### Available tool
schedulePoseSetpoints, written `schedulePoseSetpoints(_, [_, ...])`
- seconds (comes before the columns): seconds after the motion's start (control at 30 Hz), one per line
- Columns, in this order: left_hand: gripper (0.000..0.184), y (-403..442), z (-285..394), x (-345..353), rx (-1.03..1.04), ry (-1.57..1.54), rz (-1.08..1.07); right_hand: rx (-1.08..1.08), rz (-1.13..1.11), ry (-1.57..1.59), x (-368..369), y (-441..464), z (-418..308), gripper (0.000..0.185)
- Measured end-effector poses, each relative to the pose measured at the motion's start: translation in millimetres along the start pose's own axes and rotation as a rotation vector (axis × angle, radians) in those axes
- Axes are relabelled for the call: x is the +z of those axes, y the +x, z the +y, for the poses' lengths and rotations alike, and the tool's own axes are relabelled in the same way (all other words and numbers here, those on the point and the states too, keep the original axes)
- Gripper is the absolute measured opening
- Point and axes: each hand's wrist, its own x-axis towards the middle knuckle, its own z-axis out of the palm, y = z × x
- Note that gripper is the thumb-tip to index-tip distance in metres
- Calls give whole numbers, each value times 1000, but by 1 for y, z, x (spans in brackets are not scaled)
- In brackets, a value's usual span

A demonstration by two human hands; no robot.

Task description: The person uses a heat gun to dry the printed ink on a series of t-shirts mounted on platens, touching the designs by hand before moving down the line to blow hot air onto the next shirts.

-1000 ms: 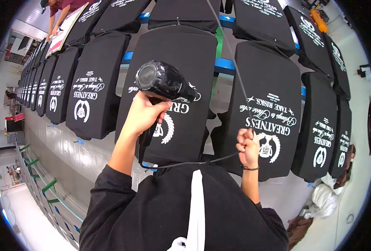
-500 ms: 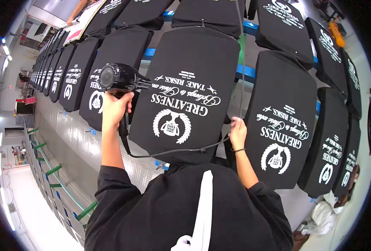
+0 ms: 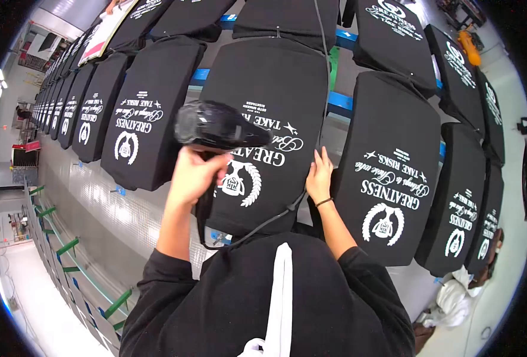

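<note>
My left hand [image 3: 197,175] is wrapped round the handle of a black hair dryer [image 3: 222,126], which is smeared by motion. The dryer hangs over a black shirt [image 3: 263,74] with white print, its nozzle pointing right and hiding part of the lettering. At that shirt's right edge lies my right hand [image 3: 320,175], fingers stretched out and palm turned down. The dryer's cord [image 3: 257,229] loops below the print, passes under or beside my right hand, and runs on upward along the shirt's edge. Whether the palm presses on the cord is hidden.
More black printed shirts stand on boards in rows, one close on the right [image 3: 388,125] and one on the left [image 3: 156,77]. Blue brackets [image 3: 339,101] show between boards. Green bars [image 3: 67,245] line the lower left; white cloth [image 3: 452,303] lies lower right.
The dryer has moved right and a little down, over the print. My right hand has gone from pinching the cord to lying with fingers stretched along the shirt's edge.
</note>
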Motion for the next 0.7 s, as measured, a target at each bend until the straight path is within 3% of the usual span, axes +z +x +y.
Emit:
schedulePoseSetpoints(0.1, [4, 3, -3, 31, 11, -2, -61, -211, 252, -64, -6, -6, -8, 38])
schedulePoseSetpoints(0.23, [4, 3, -4, 43, 0, 22, -115, -295, 269, -59, -20, -8, -25, 36])
schedulePoseSetpoints(0.53, [5, -34, -16, 29, -66, 38, 24, -546, 82, -209, -10, 2, -50, 41])
schedulePoseSetpoints(0.7, [6, -38, -24, 28, -81, -11, 43, -501, -1, -275, -11, -2, -49, 62])
